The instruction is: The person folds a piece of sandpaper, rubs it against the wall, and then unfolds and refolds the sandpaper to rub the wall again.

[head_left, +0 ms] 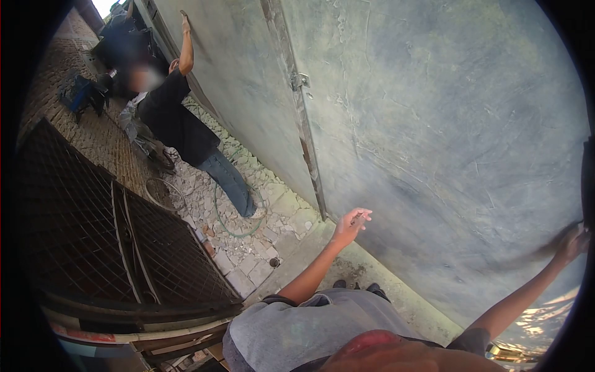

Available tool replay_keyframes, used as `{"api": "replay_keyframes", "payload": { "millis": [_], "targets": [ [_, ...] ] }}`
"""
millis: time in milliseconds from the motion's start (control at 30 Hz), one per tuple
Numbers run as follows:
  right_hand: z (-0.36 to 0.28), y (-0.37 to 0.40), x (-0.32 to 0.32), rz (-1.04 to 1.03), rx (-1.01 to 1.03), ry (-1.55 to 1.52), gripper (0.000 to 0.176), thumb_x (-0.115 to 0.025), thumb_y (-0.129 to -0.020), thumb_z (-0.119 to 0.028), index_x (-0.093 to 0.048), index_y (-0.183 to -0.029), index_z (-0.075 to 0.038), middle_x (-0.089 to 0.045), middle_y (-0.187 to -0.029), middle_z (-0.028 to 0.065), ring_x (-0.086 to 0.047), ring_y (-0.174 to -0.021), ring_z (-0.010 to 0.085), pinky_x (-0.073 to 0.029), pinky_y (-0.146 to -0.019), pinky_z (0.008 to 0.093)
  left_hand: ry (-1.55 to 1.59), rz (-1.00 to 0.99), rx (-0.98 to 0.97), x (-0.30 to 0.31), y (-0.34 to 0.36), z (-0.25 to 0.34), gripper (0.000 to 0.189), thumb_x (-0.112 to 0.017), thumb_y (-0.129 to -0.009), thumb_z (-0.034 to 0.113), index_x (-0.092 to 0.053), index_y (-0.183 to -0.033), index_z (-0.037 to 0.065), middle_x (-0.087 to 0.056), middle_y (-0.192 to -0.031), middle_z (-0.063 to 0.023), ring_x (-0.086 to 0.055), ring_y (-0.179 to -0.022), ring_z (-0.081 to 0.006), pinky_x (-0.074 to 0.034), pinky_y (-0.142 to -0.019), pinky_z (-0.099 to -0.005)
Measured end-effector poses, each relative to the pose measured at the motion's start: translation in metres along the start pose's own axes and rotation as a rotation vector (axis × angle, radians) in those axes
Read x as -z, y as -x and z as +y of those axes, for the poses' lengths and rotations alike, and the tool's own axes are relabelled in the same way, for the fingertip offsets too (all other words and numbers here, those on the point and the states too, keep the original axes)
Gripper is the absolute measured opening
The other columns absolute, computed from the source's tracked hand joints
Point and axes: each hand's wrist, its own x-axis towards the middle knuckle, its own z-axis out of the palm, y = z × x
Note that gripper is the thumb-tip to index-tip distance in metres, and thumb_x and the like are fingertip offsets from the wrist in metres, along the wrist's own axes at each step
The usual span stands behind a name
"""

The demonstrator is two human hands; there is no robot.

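Note:
My left hand (353, 224) is held out in front of the grey plastered wall (427, 142), near its lower edge. Its fingers are loosely bent and apart, whitish with dust, and nothing shows in them. At the far right edge of the view, my right hand (571, 246) is raised close to the wall. Its fingers are closed at a dark, straight-edged thing (586, 186), which is cut off by the edge of the view, so its kind cannot be made out. A dark shadow lies on the wall beside this hand.
Another person (176, 118) in a dark shirt and jeans reaches up against the wall further left. Rubble (273, 217) and a green hose (238, 235) lie along its foot. A metal grille (80, 217) stands at left, with a blue object (79, 96) beyond. A metal latch (301, 82) juts from a post.

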Motion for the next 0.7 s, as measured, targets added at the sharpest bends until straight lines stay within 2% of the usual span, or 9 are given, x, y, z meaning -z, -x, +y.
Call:
{"api": "replay_keyframes", "payload": {
  "millis": [133,200,233,400,633,700],
  "targets": [
    [0.002,0.002,-0.002,0.002,-0.021,-0.024,0.064,-0.045,-0.100,-0.049,-0.044,-0.141,0.001,-0.051,-0.137,0.0277,-0.054,-0.121,0.0433,-0.044,-0.101,0.0466,0.001,0.007,0.002,-0.001,0.002,-0.001,0.031,-0.057,-0.101,0.030,-0.066,-0.117,0.006,-0.068,-0.095,-0.0040,-0.061,-0.083,-0.0092,-0.052,-0.069,-0.0249],
    [0.000,0.003,-0.002,0.006,-0.032,-0.038,0.064,-0.045,-0.100,-0.049,-0.044,-0.141,0.001,-0.051,-0.138,0.0278,-0.053,-0.122,0.0436,-0.044,-0.102,0.0466,-0.004,0.013,-0.001,-0.001,0.003,-0.001,0.034,-0.055,-0.102,0.032,-0.065,-0.119,0.004,-0.069,-0.095,-0.0043,-0.058,-0.074,-0.0093,-0.048,-0.069,-0.0243],
    [0.022,0.008,-0.015,0.008,-0.038,-0.045,0.064,-0.045,-0.100,-0.049,-0.044,-0.141,0.001,-0.051,-0.138,0.0279,-0.053,-0.122,0.0437,-0.044,-0.102,0.0466,-0.003,0.014,-0.002,-0.001,0.003,-0.003,0.034,-0.055,-0.102,0.032,-0.065,-0.119,0.004,-0.069,-0.095,-0.0043,-0.058,-0.074,-0.0093,-0.048,-0.069,-0.0243],
    [-0.002,0.003,-0.005,0.016,-0.041,-0.095,0.063,-0.045,-0.101,-0.048,-0.045,-0.142,-0.001,-0.049,-0.140,0.0266,-0.050,-0.126,0.0433,-0.041,-0.105,0.0457,0.012,0.026,-0.015,0.001,0.005,-0.002,0.033,-0.055,-0.102,0.032,-0.065,-0.119,0.005,-0.068,-0.096,-0.0043,-0.059,-0.074,-0.0092,-0.049,-0.070,-0.0244],
    [0.010,0.005,-0.014,0.046,-0.043,-0.029,0.060,-0.046,-0.101,-0.045,-0.045,-0.142,-0.001,-0.048,-0.142,0.0254,-0.048,-0.128,0.0425,-0.040,-0.107,0.0449,0.008,0.034,-0.010,0.003,0.008,-0.005,0.032,-0.056,-0.102,0.032,-0.065,-0.119,0.006,-0.068,-0.095,-0.0041,-0.058,-0.075,-0.0091,-0.049,-0.070,-0.0243],
    [0.012,0.002,-0.014,0.068,0.019,-0.089,0.060,-0.046,-0.101,-0.044,-0.045,-0.141,0.000,-0.048,-0.143,0.0249,-0.048,-0.129,0.0422,-0.040,-0.107,0.0449,0.014,0.041,0.004,0.004,0.010,-0.007,0.032,-0.056,-0.102,0.031,-0.066,-0.119,0.005,-0.068,-0.096,-0.0042,-0.059,-0.075,-0.0089,-0.049,-0.070,-0.0240]
  ]
}}
